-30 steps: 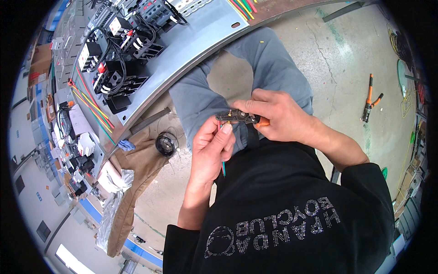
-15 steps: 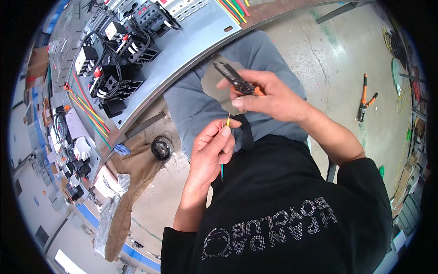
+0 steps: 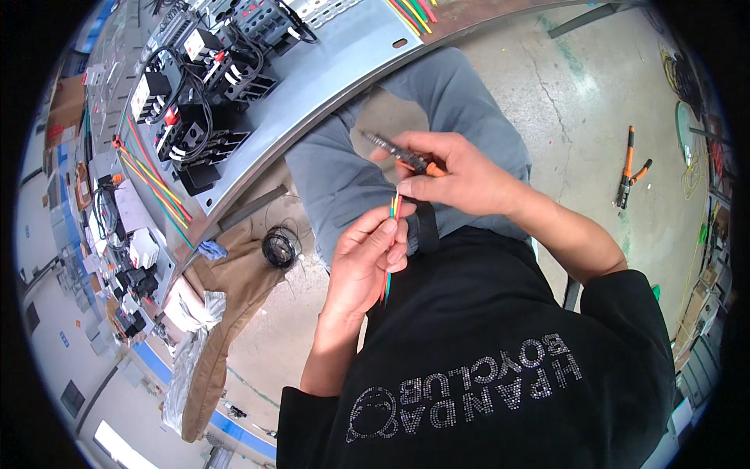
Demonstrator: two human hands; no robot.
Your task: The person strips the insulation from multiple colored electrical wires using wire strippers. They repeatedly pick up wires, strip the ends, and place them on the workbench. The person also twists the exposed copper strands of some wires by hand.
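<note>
My left hand (image 3: 366, 254) pinches a small bundle of thin wires (image 3: 395, 206) in red, yellow and green above my lap. The wires' upper ends stick up past my thumb, and their tails hang below my fingers. My right hand (image 3: 473, 173) holds a wire stripper (image 3: 400, 152) with a dark head and orange handles, its jaws aimed to the far left. The right thumb is right at the tips of the wires. Whether it touches them I cannot tell, and the stripper's head is blurred.
Left of my knees, a metal panel (image 3: 324, 78) carries black electrical switches (image 3: 191, 137) and cables. More coloured wires (image 3: 156, 184) lie along its edge. A second orange-handled tool (image 3: 627, 172) lies on the floor at right. A coil of black wire (image 3: 280, 247) sits beside brown cloth (image 3: 223, 336).
My right hand has come down slightly with the stripper, its thumb now at the wire tips. Red and green ends now show beside the yellow one in my left hand.
</note>
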